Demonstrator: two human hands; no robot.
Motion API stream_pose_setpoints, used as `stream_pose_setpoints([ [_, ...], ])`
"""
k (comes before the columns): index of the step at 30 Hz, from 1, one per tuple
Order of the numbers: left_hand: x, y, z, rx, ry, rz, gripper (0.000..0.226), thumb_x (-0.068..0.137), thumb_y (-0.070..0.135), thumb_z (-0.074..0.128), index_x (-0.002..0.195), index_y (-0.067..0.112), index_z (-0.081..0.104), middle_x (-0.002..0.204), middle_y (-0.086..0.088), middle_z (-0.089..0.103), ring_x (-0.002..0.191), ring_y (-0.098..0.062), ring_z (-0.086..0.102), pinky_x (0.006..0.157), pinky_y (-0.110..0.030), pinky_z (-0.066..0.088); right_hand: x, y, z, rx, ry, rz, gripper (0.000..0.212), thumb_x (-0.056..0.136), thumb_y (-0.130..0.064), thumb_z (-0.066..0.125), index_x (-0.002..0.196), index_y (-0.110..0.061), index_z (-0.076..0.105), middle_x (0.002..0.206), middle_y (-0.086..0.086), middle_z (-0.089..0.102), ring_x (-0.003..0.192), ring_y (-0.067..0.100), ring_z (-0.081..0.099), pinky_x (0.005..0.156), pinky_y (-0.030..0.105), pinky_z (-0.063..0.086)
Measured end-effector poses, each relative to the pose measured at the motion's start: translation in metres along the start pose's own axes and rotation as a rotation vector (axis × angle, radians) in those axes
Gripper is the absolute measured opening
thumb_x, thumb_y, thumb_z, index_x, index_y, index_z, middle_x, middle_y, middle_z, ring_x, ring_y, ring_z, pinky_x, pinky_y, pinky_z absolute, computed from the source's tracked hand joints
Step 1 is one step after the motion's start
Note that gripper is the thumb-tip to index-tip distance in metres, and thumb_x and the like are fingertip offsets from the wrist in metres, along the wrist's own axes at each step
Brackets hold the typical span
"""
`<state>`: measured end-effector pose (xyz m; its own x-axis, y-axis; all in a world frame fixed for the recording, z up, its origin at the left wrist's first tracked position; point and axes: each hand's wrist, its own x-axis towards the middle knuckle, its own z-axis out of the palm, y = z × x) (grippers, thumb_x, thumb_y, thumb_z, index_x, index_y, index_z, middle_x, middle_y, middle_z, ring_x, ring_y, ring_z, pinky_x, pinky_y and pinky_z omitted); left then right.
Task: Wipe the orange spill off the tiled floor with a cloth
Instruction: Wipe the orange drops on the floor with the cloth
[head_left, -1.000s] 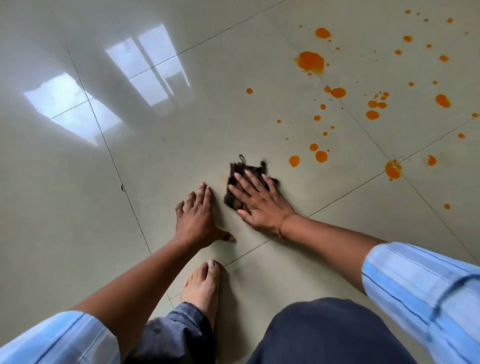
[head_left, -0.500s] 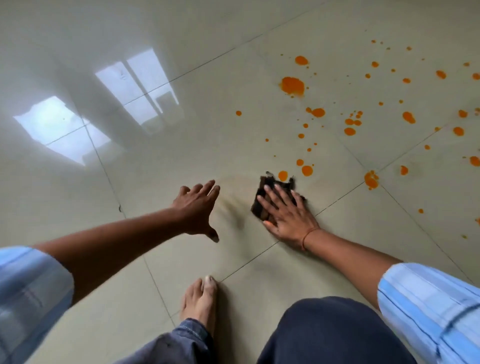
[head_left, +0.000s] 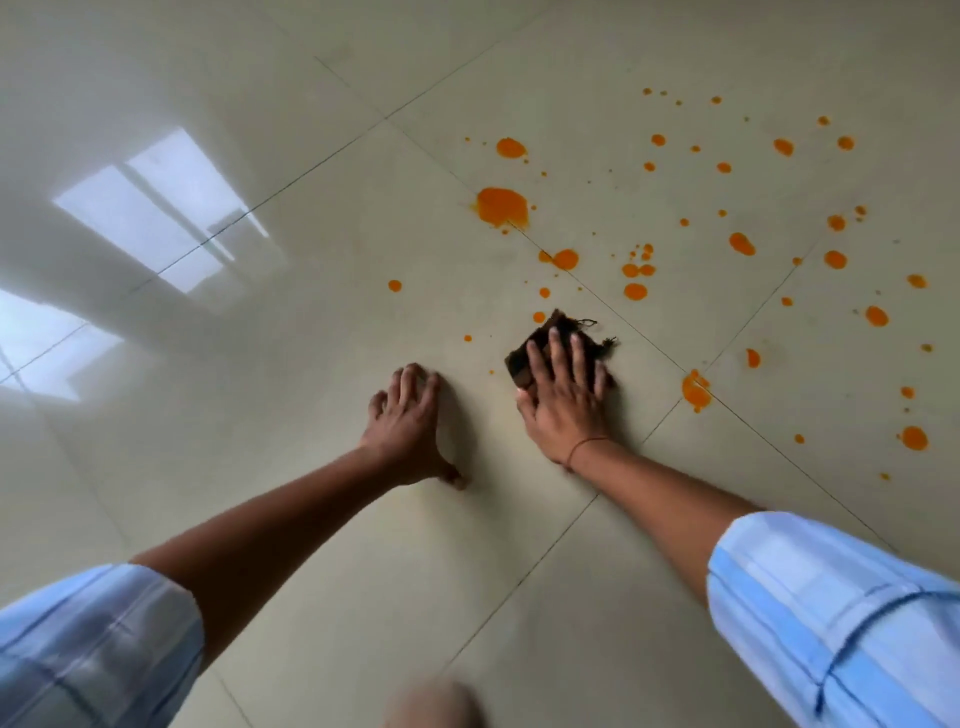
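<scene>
Bottom edge: a blurred pale shape at 6 o'clock in the view, too smeared to tell what it is.
Sleeves: a light blue striped left sleeve at 7 o'clock and a matching right sleeve at 4 o'clock, with bare forearms reaching out of both.
Left hand: the left hand rests palm down on the tiled floor, thumb splayed toward 5 o'clock; grip wide, holding nothing, apart from the cloth.
Right hand: the right hand presses flat on the cloth, fingers straight and spread toward 12 o'clock; grip wide, nothing pinched. A thin thread band circles the wrist.
Cloth: dark brown, lying on the floor under the right fingers, at the left hand's 2 o'clock; frayed threads trail from its far edge.
Spill: the orange spill scatters from the cloth's 10 o'clock round to its 4 o'clock. One drop sits just beside the cloth's 11 o'clock edge; the largest blot lies well apart toward 12 o'clock.
Reflection: a window glare shines on the tiles at 10 o'clock in the view.
</scene>
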<state>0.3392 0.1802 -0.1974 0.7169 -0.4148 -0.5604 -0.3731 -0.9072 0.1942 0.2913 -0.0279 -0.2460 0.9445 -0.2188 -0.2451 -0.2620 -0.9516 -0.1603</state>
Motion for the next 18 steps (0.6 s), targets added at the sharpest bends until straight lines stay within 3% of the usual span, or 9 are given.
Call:
stream_pose_setpoints([
  [2,0.007,0.002,0.005,-0.051,0.05,0.01,0.148,0.042,0.067,0.083,0.152,0.015,-0.001,0.158,-0.015,-0.006,0.147,-0.031,-0.009,0.118,-0.051,0.007,-0.009,-0.023,0.012,0.016,0.066,-0.086,0.07,0.085,-0.047,0.028,0.151,-0.022,0.029,0.161,0.008,0.017,0.148,0.031,0.013,0.114,0.057,0.014],
  [5,0.01,-0.005,0.012,-0.046,0.063,-0.007,0.15,0.044,0.071,0.079,0.152,0.015,-0.007,0.159,-0.014,-0.015,0.146,-0.031,-0.016,0.118,-0.052,0.001,-0.056,-0.011,0.024,-0.035,0.03,-0.302,0.069,0.085,-0.045,0.042,0.15,-0.027,0.029,0.162,0.004,0.017,0.148,0.028,0.014,0.113,0.056,0.019],
  [8,0.017,-0.007,0.008,-0.033,-0.001,-0.028,0.157,0.042,0.075,0.077,0.149,0.017,-0.022,0.153,-0.015,-0.034,0.141,-0.036,-0.029,0.115,-0.057,-0.008,-0.04,0.026,0.015,-0.029,0.096,-0.176,0.071,0.084,-0.047,0.041,0.15,-0.026,0.029,0.161,0.005,0.019,0.147,0.028,0.017,0.111,0.056,0.021],
  [12,0.027,-0.008,0.007,-0.07,-0.091,-0.007,0.159,0.046,0.072,0.078,0.143,0.013,-0.033,0.14,-0.015,-0.05,0.134,-0.042,-0.039,0.111,-0.063,-0.012,0.061,-0.004,-0.003,-0.012,0.095,0.076,0.072,0.085,-0.048,0.034,0.151,-0.02,0.028,0.16,0.011,0.019,0.147,0.033,0.015,0.113,0.056,0.016],
  [14,0.027,-0.006,0.003,-0.072,-0.127,-0.013,0.158,0.048,0.071,0.078,0.143,0.011,-0.033,0.135,-0.016,-0.052,0.131,-0.044,-0.04,0.109,-0.065,-0.012,0.06,-0.018,-0.005,-0.043,0.065,0.008,0.072,0.086,-0.046,0.032,0.152,-0.02,0.025,0.161,0.01,0.016,0.148,0.033,0.012,0.114,0.056,0.016],
  [18,0.028,0.003,-0.007,-0.045,-0.208,-0.032,0.158,0.051,0.071,0.077,0.139,0.006,-0.037,0.133,-0.021,-0.053,0.125,-0.047,-0.044,0.108,-0.068,-0.01,-0.041,-0.006,-0.004,-0.084,-0.087,-0.196,0.072,0.087,-0.045,0.04,0.154,-0.025,0.02,0.163,0.004,0.009,0.15,0.028,0.008,0.113,0.056,0.025],
])
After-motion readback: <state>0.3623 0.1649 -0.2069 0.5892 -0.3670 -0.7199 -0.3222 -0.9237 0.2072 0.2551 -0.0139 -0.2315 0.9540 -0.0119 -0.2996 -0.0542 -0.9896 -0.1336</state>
